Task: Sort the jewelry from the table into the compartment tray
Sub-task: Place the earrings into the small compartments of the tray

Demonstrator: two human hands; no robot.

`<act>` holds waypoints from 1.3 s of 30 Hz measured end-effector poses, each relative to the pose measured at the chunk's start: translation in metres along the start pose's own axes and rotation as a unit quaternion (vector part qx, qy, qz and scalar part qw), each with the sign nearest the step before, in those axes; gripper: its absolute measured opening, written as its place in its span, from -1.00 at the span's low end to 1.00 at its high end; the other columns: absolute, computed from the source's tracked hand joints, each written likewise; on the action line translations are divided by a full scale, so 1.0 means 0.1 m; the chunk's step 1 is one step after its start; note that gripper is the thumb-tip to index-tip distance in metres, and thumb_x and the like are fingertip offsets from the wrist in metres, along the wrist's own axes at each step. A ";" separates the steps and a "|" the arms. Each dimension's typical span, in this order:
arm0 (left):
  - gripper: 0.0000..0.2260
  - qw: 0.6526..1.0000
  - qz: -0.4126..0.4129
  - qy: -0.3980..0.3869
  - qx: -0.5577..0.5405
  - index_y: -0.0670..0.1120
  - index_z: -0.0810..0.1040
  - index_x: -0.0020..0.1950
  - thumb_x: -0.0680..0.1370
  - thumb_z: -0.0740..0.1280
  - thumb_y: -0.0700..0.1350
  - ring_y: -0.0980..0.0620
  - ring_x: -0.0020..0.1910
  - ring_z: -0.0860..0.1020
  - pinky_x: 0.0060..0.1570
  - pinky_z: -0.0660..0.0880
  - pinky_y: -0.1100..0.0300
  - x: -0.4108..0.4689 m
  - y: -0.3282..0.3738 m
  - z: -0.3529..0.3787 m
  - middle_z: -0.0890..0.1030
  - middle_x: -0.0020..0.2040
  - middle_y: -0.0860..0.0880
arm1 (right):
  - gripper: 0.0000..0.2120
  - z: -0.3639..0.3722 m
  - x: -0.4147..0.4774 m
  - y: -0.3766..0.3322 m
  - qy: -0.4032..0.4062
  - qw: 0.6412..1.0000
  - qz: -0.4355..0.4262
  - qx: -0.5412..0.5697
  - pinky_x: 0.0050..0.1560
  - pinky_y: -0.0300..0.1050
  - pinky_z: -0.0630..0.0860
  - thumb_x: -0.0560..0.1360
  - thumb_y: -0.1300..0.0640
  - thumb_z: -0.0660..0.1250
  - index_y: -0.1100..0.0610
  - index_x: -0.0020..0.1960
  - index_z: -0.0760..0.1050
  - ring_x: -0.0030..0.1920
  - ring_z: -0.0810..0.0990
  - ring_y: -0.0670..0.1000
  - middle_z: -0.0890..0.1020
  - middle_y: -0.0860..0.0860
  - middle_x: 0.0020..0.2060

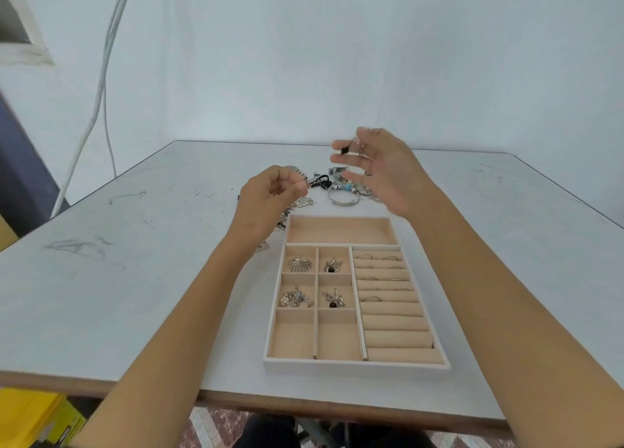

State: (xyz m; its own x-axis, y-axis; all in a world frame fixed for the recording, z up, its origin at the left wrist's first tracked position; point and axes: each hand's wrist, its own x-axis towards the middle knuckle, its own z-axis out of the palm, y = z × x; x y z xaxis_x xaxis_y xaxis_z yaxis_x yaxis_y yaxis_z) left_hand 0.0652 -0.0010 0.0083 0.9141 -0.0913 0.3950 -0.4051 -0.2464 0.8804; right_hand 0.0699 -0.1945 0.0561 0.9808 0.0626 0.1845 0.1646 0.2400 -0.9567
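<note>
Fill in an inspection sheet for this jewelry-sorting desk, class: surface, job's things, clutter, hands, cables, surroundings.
Surface: table, white, scuffed.
Job's things: tray, four small compartments filled, rings on rolls; jewelry pile beyond it.
Clutter: nothing seen.
Hands: left hand curled at the pile, grip unclear; right hand raised, pinching a dark piece.
Cables: white cables down the wall.
Surroundings: yellow box below the table's left; patterned floor.

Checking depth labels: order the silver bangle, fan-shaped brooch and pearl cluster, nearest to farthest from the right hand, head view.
1. Silver bangle, on the table beyond the tray.
2. Fan-shaped brooch, left column, farthest small compartment.
3. Pearl cluster, left column, one row nearer the camera.
</note>
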 end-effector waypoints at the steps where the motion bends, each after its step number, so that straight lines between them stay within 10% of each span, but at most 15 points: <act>1: -0.92 1.000 0.000 -0.003 -0.005 -0.14 0.58 -0.04 0.52 0.39 -0.15 0.16 -0.18 0.54 -0.16 0.43 0.47 -0.04 0.03 -0.01 0.64 -0.10 -0.12 | -0.89 0.01 -0.04 -0.03 -0.006 0.998 -0.006 0.061 0.09 0.08 0.53 0.57 0.13 0.25 0.10 -0.12 0.39 -0.10 0.64 0.11 0.66 0.10 -0.11; 12: -0.96 0.994 0.025 -0.102 0.000 0.07 0.63 -0.21 0.41 0.46 -0.02 0.19 -0.03 0.51 -0.05 0.32 0.22 -0.66 0.31 -0.13 0.63 -0.07 0.12 | -0.72 0.16 -0.50 -0.14 -0.090 0.970 -0.007 0.226 -0.46 -0.20 0.19 0.60 0.02 0.15 0.08 -0.26 0.34 -0.51 0.21 -0.05 0.27 -0.04 -0.48; 20: -0.97 0.971 0.030 -0.224 0.083 0.02 0.70 -0.23 0.38 0.52 -0.09 0.29 0.24 0.37 0.13 0.20 0.54 -0.78 0.30 -0.10 0.52 0.14 0.27 | -0.70 0.03 -0.74 -0.05 -0.102 0.990 0.007 0.098 -0.44 -0.14 0.09 0.61 0.00 0.13 0.07 -0.27 0.31 -0.55 0.15 -0.05 0.25 -0.02 -0.50; 24: -0.83 0.962 0.043 -0.251 0.103 0.26 0.62 -0.24 0.35 0.55 -0.01 0.25 0.33 0.29 0.34 0.19 0.15 -0.76 0.24 -0.07 0.60 0.07 0.24 | -0.72 0.01 -0.78 -0.02 -0.091 0.991 0.016 0.094 -0.42 -0.13 0.09 0.60 0.01 0.15 0.07 -0.26 0.34 -0.54 0.16 -0.04 0.26 -0.01 -0.49; 30: -0.80 0.961 0.075 -0.235 0.129 0.21 0.61 -0.09 0.32 0.51 0.06 0.31 0.30 0.28 0.40 0.16 -0.08 -0.76 0.16 -0.02 0.64 0.04 0.15 | -0.74 0.03 -0.78 0.00 -0.069 0.993 0.028 0.091 -0.37 -0.12 0.05 0.59 0.01 0.16 0.07 -0.25 0.33 -0.54 0.16 -0.04 0.29 -0.01 -0.50; 35: -0.90 0.975 0.102 -0.161 0.111 0.07 0.70 -0.09 0.43 0.49 -0.09 0.22 0.19 0.43 0.15 0.30 0.44 -0.75 0.19 -0.04 0.57 0.10 0.16 | -0.77 0.05 -0.79 -0.01 -0.081 0.996 0.027 0.034 -0.36 -0.10 0.09 0.58 0.03 0.17 0.09 -0.22 0.35 -0.52 0.22 -0.01 0.36 0.01 -0.47; 39: -0.83 0.978 0.100 -0.050 0.174 0.15 0.61 0.01 0.45 0.32 0.06 0.20 0.14 0.45 0.19 0.33 0.23 -0.76 0.03 -0.21 0.58 0.07 0.16 | -0.79 0.07 -0.83 0.00 -0.114 0.992 0.022 -0.049 -0.45 -0.15 0.18 0.59 0.09 0.16 0.12 -0.20 0.36 -0.52 0.35 0.02 0.48 0.05 -0.42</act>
State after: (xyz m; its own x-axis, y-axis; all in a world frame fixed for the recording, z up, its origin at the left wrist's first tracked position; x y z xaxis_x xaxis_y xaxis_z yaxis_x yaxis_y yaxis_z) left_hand -0.0056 0.0249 -0.0134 0.8213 -0.2605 0.5075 -0.5616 -0.5259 0.6388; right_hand -0.0125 -0.1927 0.0424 0.9400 0.2917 0.1770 0.1420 0.1372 -0.9803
